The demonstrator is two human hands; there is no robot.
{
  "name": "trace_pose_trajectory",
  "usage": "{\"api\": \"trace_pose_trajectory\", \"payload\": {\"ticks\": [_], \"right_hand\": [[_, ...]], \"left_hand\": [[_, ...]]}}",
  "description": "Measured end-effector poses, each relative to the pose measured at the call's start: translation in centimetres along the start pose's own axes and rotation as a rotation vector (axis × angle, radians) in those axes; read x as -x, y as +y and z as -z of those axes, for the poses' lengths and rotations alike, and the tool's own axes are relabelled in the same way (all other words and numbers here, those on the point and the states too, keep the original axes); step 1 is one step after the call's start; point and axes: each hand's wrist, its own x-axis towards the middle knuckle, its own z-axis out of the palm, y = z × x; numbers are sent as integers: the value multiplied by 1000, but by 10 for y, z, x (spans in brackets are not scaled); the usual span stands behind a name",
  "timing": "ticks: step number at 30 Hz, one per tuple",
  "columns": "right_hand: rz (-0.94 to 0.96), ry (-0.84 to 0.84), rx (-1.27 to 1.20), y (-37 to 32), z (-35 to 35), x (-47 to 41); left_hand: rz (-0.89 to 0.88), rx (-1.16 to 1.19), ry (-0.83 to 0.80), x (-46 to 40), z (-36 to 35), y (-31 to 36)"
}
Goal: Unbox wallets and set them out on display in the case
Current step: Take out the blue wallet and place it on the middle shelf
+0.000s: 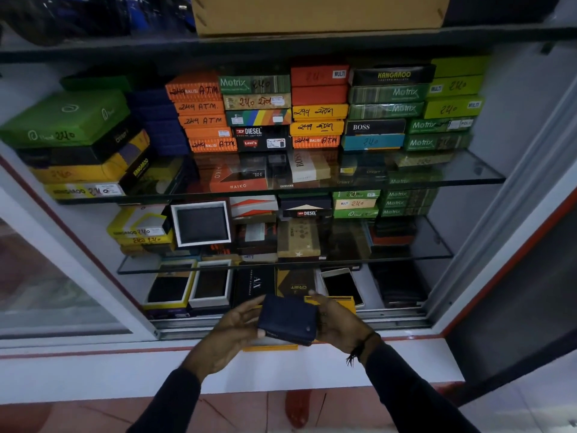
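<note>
The case is packed: stacks of Motrix, Balisi, Boss and Diesel boxes on the top glass shelf [462,170], and on the bottom level open white-rimmed boxes [212,284] with dark wallets sit just behind the hands, beside an AX box [254,285]. Both hands are out in front of the case's sill, left hand [232,329] cupped under and right hand [338,323] pinching the far edge. Each grip is closed on the navy wallet [287,318], which sits tilted over a yellow box [331,303].
</note>
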Motion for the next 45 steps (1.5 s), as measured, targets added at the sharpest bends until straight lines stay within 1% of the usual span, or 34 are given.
{"api": "trace_pose_trajectory", "payload": {"ticks": [2,5,8,10,12,14,17,19,21,22,23,24,27,28,30,31,32,33,34,36,37,38,39,40,41,43,45], "right_hand": [[57,38,162,2,-6,-4],[142,185,314,6,-21,-17],[246,326,441,9,-36,-35],[309,412,622,12,-42,-45],[325,466,785,15,-45,-55],[321,472,858,19,-45,-64],[315,504,963,24,-45,-69],[340,521,994,24,-45,-69],[391,494,987,22,-44,-66],[433,458,972,20,-42,-63],[490,421,979,18,-40,-58],[567,386,1019,17,-36,-52],[841,338,1288,16,-26,-33],[900,320,1358,15,-24,-29],[954,299,1439,19,-23,-23],[961,303,1448,20,-23,-22],[955,316,1427,20,-22,-22],[941,325,1377,19,-22,-24],[910,331,1313,17,-22,-25],[777,312,1166,12,-23,-30],[687,298,1078,9,-23,-33],[603,303,999,7,-24,-35],[535,321,945,6,-25,-38],[479,339,931,7,-26,-42],[427,349,962,10,-28,-46],[353,399,1119,18,-35,-50],[342,484,1213,24,-42,-54]], "left_hand": [[42,-122,48,3,6,4],[66,-272,157,2,9,10],[49,-383,334,-3,3,10],[40,-443,450,-8,-1,8],[39,-524,525,-13,0,3],[27,-581,570,-15,2,-1],[-5,-633,592,-18,6,-6],[-8,-622,590,-20,7,-8],[-32,-586,572,-19,6,-8],[-75,-614,568,-17,5,-7],[-156,-692,571,-13,2,-6],[-285,-820,573,-8,-1,-7],[-781,-1363,556,9,-9,-17],[-910,-1489,558,12,-12,-19],[-1055,-1626,568,17,-17,-24],[-1073,-1632,570,17,-19,-24],[-1050,-1604,564,15,-20,-22],[-991,-1533,560,14,-21,-19],[-892,-1404,554,13,-21,-16],[-599,-1010,549,11,-21,-10],[-453,-805,574,9,-21,-7],[-325,-634,621,5,-20,-4],[-225,-514,684,0,-18,-3],[-150,-460,741,-6,-16,-3],[-104,-460,779,-10,-14,-5],[-50,-572,822,-16,-12,-7],[-34,-761,834,-22,-8,-10]]}}
